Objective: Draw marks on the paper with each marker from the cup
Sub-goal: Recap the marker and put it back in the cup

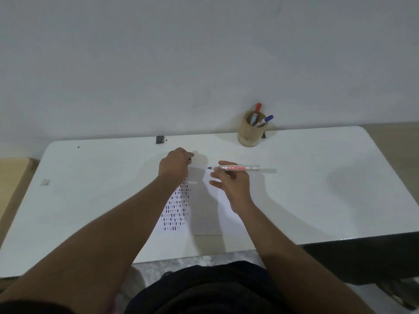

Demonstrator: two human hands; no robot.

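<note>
A white sheet of paper [204, 211] lies on the white table [317, 189], with rows of short blue, red and dark marks down its left part. My right hand [231, 182] holds an uncapped marker [240, 168] level above the paper's top edge, dark tip pointing left. My left hand [175, 166] is closed just left of the tip, with a small dark thing, apparently the cap, at its fingertips. A tan cup [249, 132] at the table's back edge holds a red-capped marker [257, 108] and a blue-capped marker [267, 119].
A small black clip [159, 139] sits at the back edge of the table. A small pale scrap [45, 182] lies far left. A wooden surface [11, 177] adjoins the table's left side. A grey wall rises behind.
</note>
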